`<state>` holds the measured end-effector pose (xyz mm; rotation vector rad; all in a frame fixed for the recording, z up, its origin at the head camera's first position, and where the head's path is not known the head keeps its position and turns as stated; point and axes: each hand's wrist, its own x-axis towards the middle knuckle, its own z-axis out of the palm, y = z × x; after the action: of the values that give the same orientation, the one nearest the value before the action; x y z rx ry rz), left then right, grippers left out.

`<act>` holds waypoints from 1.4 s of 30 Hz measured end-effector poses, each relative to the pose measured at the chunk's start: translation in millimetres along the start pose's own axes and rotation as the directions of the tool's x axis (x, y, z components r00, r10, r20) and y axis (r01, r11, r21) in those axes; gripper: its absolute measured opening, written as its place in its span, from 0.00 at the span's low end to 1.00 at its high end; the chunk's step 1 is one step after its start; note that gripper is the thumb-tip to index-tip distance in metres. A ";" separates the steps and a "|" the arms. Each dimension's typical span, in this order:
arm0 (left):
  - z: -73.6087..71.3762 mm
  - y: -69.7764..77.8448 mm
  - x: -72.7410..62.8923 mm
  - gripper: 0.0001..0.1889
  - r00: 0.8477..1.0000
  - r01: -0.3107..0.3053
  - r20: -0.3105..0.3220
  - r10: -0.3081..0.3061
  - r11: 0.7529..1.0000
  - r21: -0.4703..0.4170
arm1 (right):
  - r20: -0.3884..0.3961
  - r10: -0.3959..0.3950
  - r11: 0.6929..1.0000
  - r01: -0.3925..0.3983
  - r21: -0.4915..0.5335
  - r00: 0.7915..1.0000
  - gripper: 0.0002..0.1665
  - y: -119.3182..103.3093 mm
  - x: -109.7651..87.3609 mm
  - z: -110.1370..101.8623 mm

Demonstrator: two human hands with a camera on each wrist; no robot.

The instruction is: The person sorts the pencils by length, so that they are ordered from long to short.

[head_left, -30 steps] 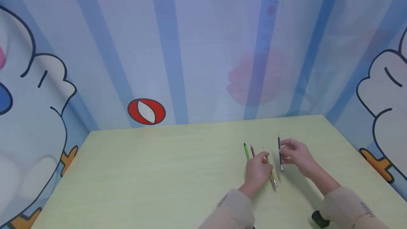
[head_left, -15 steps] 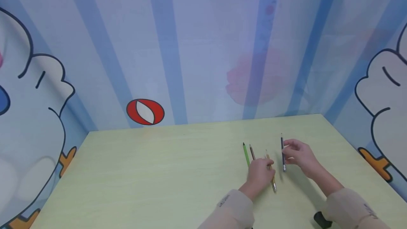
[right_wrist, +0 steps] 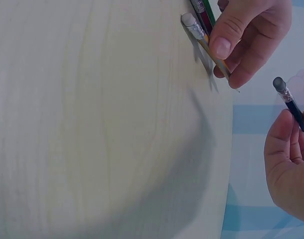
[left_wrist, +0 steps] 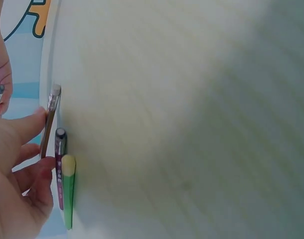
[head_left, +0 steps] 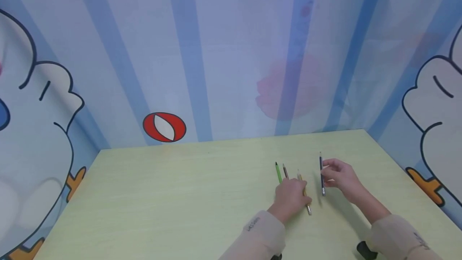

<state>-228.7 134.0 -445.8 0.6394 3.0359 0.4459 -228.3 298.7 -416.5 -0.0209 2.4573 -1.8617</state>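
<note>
My left hand (head_left: 290, 198) pinches a yellow pencil (head_left: 299, 175) between thumb and fingers, its eraser end pointing toward me. Just left of it, a green pencil (head_left: 278, 173) and a dark red pencil (head_left: 285, 171) stick out past the hand. The left wrist view shows the dark red pencil (left_wrist: 60, 164) and green pencil (left_wrist: 68, 194) lying side by side, right at the fingertips. To the right, my right hand (head_left: 341, 177) pinches a dark blue pencil (head_left: 322, 173), held nearly lengthwise with its eraser toward me. In the right wrist view, its grey eraser (right_wrist: 279, 83) rises above the fingers.
A pale yellow table (head_left: 173, 204) spreads beneath both hands. Behind it stands a blue striped backdrop (head_left: 231, 59) with cartoon prints, continuing along both sides. A small black object (head_left: 366, 250) shows at the right cuff.
The right hand has shifted slightly right with the dark blue pencil. The left hand first went slightly right, then back left with the yellow pencil.
</note>
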 end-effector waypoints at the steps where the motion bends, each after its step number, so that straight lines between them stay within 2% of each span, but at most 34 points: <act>1: 0.0 -0.8 0.1 0.14 1.000 -0.012 -0.007 0.012 0.999 0.039 | -0.002 0.000 1.000 0.000 -0.002 1.000 0.18 0.4 0.1 -0.2; 5: 0.8 -4.6 0.9 0.12 0.999 -0.043 -0.001 0.044 0.992 0.117 | -0.005 0.003 1.000 -0.003 -0.001 1.000 0.17 2.4 0.7 -0.9; 12: 2.2 -11.7 3.0 0.23 0.999 -0.046 0.029 0.043 0.991 0.129 | -0.001 0.013 1.000 -0.013 -0.003 1.000 0.19 4.8 0.9 -1.6; 19: 3.4 -18.4 4.8 0.22 0.999 -0.030 0.040 0.025 0.989 0.142 | -0.001 0.015 1.000 -0.015 -0.017 1.000 0.20 5.1 0.1 -1.0; 29: 7.1 -20.5 5.3 0.24 0.998 -0.039 0.046 0.031 0.986 0.163 | 0.000 0.024 1.000 -0.024 -0.013 1.000 0.20 6.5 0.6 -1.0; 38: 7.8 -21.6 3.2 0.21 0.997 -0.068 -0.011 0.073 0.966 0.249 | 0.011 0.046 0.997 -0.046 -0.065 0.999 0.22 8.5 4.7 0.5; 42: 7.6 -21.6 3.2 0.20 0.998 -0.065 -0.007 0.070 0.963 0.263 | 0.015 0.058 0.994 -0.057 -0.090 0.998 0.22 9.1 6.5 2.9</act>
<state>-239.6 118.4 -459.0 0.7539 3.1242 0.0471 -234.4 298.1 -426.3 0.0293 2.5002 -1.7208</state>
